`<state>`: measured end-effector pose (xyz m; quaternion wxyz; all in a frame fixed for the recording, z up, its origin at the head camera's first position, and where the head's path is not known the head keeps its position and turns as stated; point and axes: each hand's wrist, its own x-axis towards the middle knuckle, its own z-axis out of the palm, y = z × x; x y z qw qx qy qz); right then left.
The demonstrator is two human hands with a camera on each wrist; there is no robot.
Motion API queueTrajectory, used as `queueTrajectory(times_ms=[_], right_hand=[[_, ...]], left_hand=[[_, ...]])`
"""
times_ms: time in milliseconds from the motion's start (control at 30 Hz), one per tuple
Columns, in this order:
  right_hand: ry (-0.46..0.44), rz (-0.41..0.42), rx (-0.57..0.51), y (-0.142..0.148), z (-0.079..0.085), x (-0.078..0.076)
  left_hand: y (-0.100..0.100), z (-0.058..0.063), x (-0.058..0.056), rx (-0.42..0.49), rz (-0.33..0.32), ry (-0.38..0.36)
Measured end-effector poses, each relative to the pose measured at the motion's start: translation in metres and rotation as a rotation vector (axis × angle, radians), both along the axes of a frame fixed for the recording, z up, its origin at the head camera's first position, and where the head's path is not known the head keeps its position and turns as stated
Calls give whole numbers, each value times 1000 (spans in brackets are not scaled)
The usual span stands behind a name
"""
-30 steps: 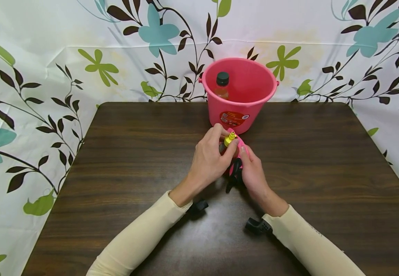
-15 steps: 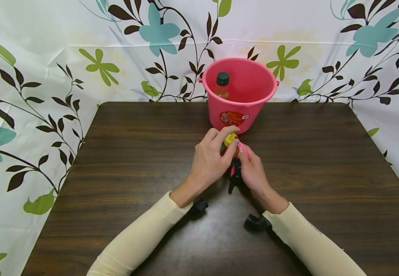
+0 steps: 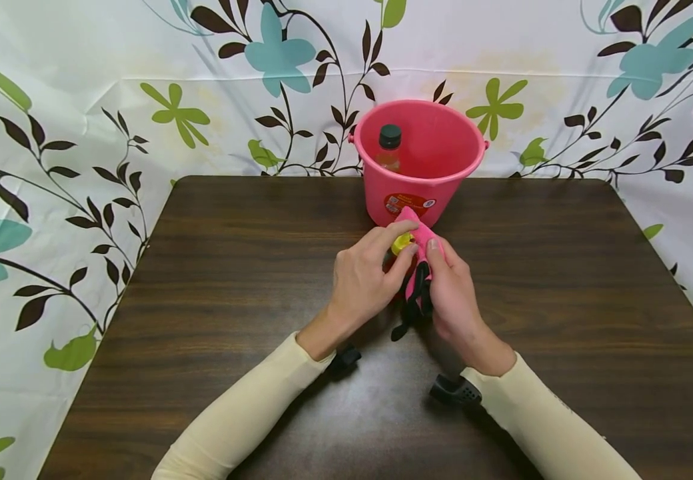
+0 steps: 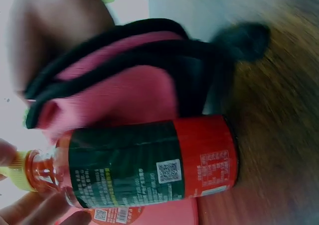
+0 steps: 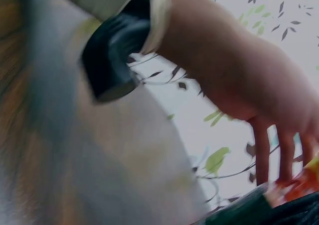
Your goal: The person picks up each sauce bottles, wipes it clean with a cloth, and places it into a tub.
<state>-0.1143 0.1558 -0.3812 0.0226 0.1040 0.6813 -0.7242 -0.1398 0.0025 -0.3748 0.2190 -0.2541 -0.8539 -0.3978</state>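
My left hand grips a sauce bottle by its yellow cap and neck. In the left wrist view the bottle has a green and red label with a QR code. My right hand pinches a pink cloth with black trim, close against the bottle. Black cord-like ends hang below the cloth. In the right wrist view, the left hand's fingers reach down at the bottle's neck; the right hand is not clearly seen there.
A pink bucket stands just beyond the hands at the table's back edge. Inside it is a bottle with a dark cap. The dark wooden table meets a flower-patterned sheet behind.
My right hand has shifted a little to the right, and the pink cloth now rises higher beside the yellow cap. The left hand's index finger has stretched over the cap.
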Motion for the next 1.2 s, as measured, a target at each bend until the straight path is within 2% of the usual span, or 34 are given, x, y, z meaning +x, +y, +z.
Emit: queueTrajectory(times_ms=[233, 533, 900, 1033, 1200], right_hand=[[21, 10, -19, 5, 25, 5], [96, 10, -36, 11, 41, 10], [118, -4, -18, 12, 37, 11], [110, -4, -17, 11, 34, 11], [141, 6, 0, 8, 32, 12]], left_hand=[[-2, -4, -1, -39, -5, 40], [-3, -5, -3, -21, -43, 67], [-8, -4, -4, 84, -174, 45], [-8, -5, -4, 79, -164, 75], [-8, -6, -3, 66, -120, 109]])
